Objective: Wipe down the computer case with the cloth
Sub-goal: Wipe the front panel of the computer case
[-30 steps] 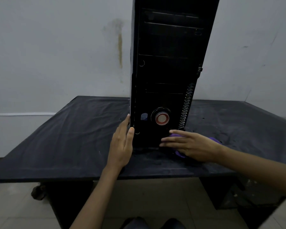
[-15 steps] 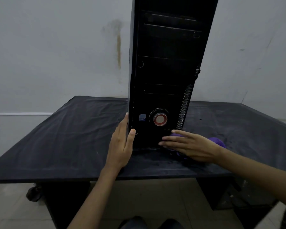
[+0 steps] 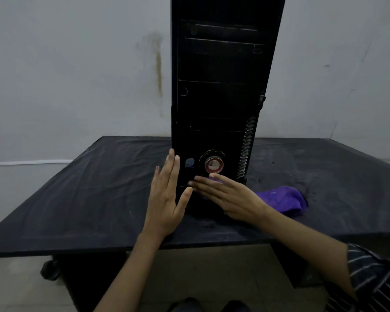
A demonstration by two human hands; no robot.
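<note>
A tall black computer case (image 3: pixel 221 86) stands upright on the black table (image 3: pixel 99 199), its front panel facing me with a round red-ringed button low down. My left hand (image 3: pixel 167 199) lies flat against the case's lower left edge, fingers straight, thumb on the front panel. My right hand (image 3: pixel 227 197) presses flat on a purple cloth (image 3: pixel 282 199) against the bottom of the front panel, just under the button. Most of the cloth trails out to the right onto the table; the part under my palm is hidden.
The table is covered in a dusty black sheet and backs onto a grey wall (image 3: pixel 77 75) with a brown stain. Its front edge runs close to me, with the tiled floor (image 3: pixel 189 278) below.
My right hand has slid left and slightly up across the bottom of the front panel, leaving more purple cloth showing behind it. My left hand stays on the case's edge.
</note>
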